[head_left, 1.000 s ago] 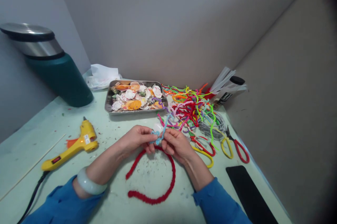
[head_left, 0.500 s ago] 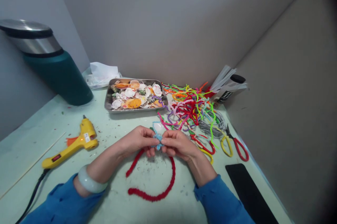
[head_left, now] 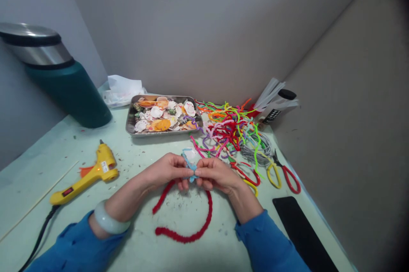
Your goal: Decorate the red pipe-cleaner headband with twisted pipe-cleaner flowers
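Note:
Between my two hands is a light blue pipe cleaner [head_left: 192, 178], bent and bunched into a small shape, with one loose end rising above the fingers. My left hand [head_left: 174, 170] pinches it from the left with thumb and forefinger. From the right, my right hand [head_left: 214, 174] pinches it in the same way, and the fingertips nearly meet. Below the hands, a red fuzzy pipe cleaner [head_left: 191, 238] lies on the table in an open curve; part of it passes behind the fingers. Just beyond the hands sits a pale shell [head_left: 191, 155], partly covered.
A metal tray [head_left: 164, 134] of shells stands at the back. To its right are tangled pipe cleaners [head_left: 230, 129], grey wire [head_left: 262, 153] and scissors [head_left: 289, 176]. Left are a yellow glue gun [head_left: 96, 172], a thin stick [head_left: 41, 197] and a green bottle [head_left: 70, 93]. A black strip [head_left: 302, 231] lies right.
The loose end of the light blue pipe cleaner has shifted slightly left. Both hands keep their pinch in nearly the same place. The view has moved very slightly.

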The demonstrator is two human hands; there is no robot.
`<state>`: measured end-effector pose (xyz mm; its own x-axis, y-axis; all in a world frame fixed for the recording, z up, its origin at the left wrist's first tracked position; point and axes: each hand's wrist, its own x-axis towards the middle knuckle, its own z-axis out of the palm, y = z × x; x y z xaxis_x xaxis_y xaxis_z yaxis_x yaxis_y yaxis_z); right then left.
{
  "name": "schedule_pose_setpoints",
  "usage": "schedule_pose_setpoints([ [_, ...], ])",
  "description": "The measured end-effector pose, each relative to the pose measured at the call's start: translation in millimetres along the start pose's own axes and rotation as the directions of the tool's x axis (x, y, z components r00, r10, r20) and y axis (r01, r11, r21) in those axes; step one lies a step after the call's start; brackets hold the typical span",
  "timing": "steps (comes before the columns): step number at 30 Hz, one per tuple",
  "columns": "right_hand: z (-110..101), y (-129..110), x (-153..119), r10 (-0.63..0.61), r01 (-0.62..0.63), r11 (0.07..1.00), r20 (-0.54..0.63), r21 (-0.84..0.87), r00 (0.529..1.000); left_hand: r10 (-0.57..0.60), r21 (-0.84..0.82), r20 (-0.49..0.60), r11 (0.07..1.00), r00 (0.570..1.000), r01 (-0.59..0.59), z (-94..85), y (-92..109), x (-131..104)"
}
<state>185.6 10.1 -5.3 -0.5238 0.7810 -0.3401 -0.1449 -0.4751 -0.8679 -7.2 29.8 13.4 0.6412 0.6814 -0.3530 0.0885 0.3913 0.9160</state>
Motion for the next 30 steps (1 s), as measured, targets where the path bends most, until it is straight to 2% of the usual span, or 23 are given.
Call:
schedule_pose_setpoints([
  [3,5,-1,2,-0.131,0.129,0.991,-0.123,-0.022,0.984,0.016,-0.044,-0.059,0.999,0.998,-0.019,-0.9,0,2],
  [6,11,-2,3,-0.313,0.293,0.949,-0.254,-0.114,0.915,0.012,-0.115,-0.13,0.993,0.991,-0.027,-3.8,0,5],
  [10,14,1,4,-0.504,0.414,0.848,-0.257,-0.332,0.825,0.004,-0.165,-0.136,0.986,0.991,-0.026,-6.2,-1,6],
  [14,13,9,4,-0.611,0.416,0.73,-0.246,-0.542,0.753,0.0,-0.199,-0.133,0.98,0.991,-0.027,-5.4,0,5],
  [17,13,11,5,-0.619,0.394,0.711,-0.251,-0.582,0.745,-0.012,-0.206,-0.127,0.979,0.992,-0.015,-5.1,0,4],
  [25,12,13,7,-0.571,0.43,0.782,-0.245,-0.451,0.783,0.032,-0.104,-0.101,0.994,0.994,-0.042,-6.3,-4,6],
  [30,12,14,7,-0.612,0.434,0.733,-0.228,-0.524,0.758,0.017,-0.073,-0.12,0.997,0.993,-0.026,-5.5,-2,5],
])
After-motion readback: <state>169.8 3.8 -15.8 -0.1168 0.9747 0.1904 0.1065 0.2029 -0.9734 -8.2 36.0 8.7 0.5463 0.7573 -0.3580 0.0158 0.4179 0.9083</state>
